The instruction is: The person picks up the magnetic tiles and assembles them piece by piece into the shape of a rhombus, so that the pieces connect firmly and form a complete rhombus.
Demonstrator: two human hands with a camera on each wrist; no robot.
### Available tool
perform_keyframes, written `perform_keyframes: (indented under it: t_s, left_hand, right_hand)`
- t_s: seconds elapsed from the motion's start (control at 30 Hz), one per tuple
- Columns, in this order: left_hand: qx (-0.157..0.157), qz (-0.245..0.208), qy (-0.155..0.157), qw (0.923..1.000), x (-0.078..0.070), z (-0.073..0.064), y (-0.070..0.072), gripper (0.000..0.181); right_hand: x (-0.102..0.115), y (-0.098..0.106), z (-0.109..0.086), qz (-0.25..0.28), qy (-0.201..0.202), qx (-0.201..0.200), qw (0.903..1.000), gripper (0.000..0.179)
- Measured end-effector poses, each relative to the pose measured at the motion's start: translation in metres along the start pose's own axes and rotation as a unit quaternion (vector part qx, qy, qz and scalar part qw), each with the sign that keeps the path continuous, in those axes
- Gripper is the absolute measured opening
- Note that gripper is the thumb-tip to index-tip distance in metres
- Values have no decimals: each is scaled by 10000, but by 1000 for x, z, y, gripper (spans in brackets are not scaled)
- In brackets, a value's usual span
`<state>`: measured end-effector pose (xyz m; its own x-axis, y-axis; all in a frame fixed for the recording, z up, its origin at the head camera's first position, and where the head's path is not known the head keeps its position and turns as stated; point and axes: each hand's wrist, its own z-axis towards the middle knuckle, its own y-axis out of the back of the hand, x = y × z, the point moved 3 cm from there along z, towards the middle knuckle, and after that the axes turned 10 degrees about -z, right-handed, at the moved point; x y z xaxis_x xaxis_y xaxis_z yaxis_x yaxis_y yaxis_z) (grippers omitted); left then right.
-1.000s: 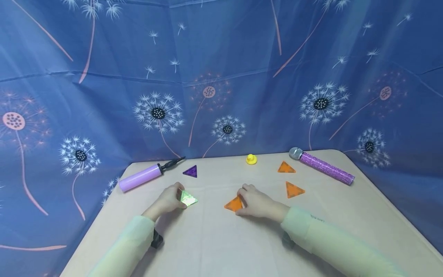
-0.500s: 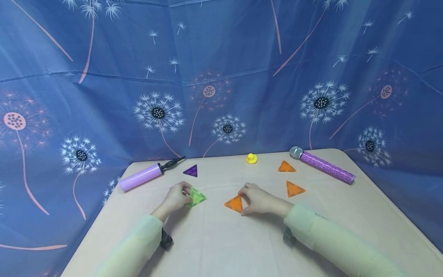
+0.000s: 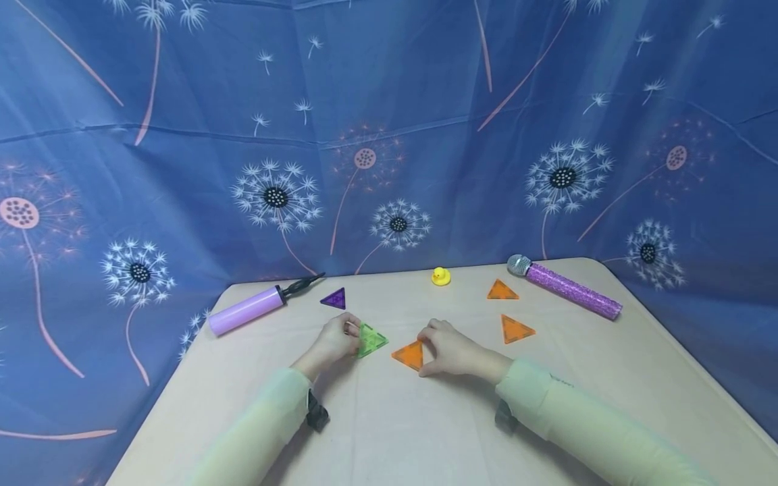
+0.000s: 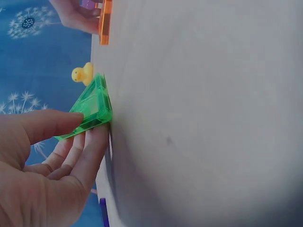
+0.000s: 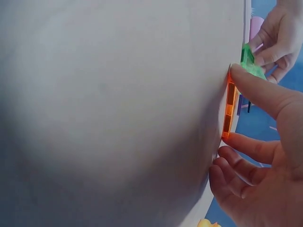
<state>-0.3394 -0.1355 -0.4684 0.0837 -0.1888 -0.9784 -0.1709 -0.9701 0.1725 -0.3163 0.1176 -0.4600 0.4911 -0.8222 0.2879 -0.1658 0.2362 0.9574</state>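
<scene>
The green triangle lies between your hands, pinched between the thumb and fingers of your left hand, its free corner pointing at the orange triangle, near but apart. Your right hand grips that orange piece between thumb and forefinger. Since a second ago, the green piece has moved right, closer to it. The writing on your right sleeve is too small to read.

Front-left of the yellow rubber duck, one triangular tile was translucent green, a second tile orange; behind the duck, white and pink dandelions patterned the blue cloth.
</scene>
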Motion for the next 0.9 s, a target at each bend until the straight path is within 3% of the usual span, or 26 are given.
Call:
perform_keyframes:
  t_s: [0.27, 0.7, 0.9]
  left_hand:
    - [100, -10, -281, 9996, -5, 8, -18, 33]
    - [215, 711, -941, 9928, -18, 8, -40, 32]
    - [278, 795, -1011, 9913, -19, 6, -48, 32]
  right_hand:
    - [0, -1, 0, -113, -16, -72, 9999, 64]
    - [0, -3, 2, -222, -76, -89, 9997, 68]
    - [1, -1, 1, -229, -117, -125, 9996, 75]
